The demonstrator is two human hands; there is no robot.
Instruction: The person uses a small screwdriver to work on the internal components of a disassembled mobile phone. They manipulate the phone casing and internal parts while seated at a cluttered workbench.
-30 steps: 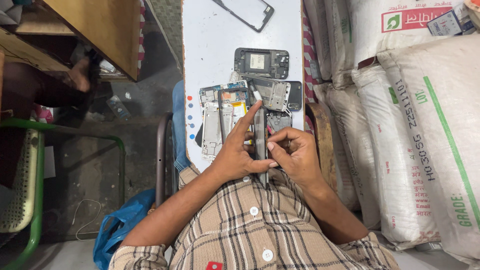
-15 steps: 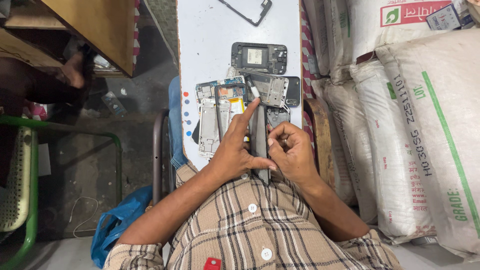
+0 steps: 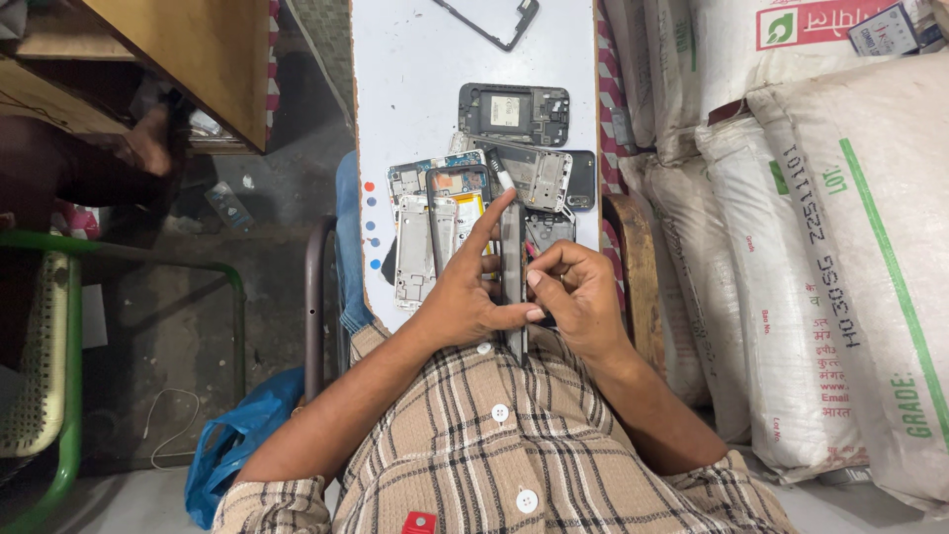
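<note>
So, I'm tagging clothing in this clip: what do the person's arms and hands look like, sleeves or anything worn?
Both hands are bare: no gloves, rings or watch show on the left hand or the right hand. The forearms are uncovered too. The person wears a short-sleeved checked shirt in beige, brown and white with white buttons; its sleeves end above the elbows.

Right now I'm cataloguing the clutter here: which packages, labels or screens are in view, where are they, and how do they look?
White woven sacks: stacked at right, with dark and green print.
Red-and-green rectangular label: on the top sack.
Small printed box: top right corner, whitish.
Blue plastic bag: on the floor, lower left.
No lit screens.
</note>
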